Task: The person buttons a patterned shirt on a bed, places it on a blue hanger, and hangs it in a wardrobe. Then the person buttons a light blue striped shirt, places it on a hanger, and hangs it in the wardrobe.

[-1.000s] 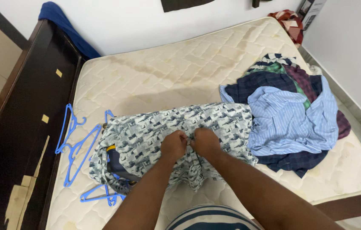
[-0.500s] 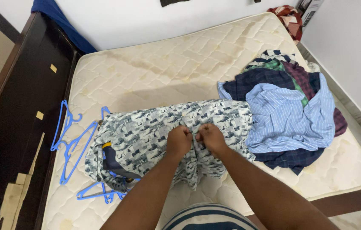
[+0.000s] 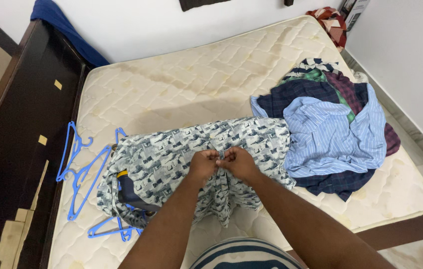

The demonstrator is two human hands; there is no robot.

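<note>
Head cam: both hands, left (image 3: 203, 164) & right (image 3: 238, 163), still w/ grip pinching printed shirt (image 3: 171, 154), now slightly higher.

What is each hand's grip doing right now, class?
Left hand: closed, pinching the patterned shirt at its front.
Right hand: closed, pinching the same shirt beside it.

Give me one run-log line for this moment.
left hand: pinching shirt front | right hand: pinching same spot | patterned shirt: flat on mattress | hangers: left of shirt | clothes pile: right
</note>
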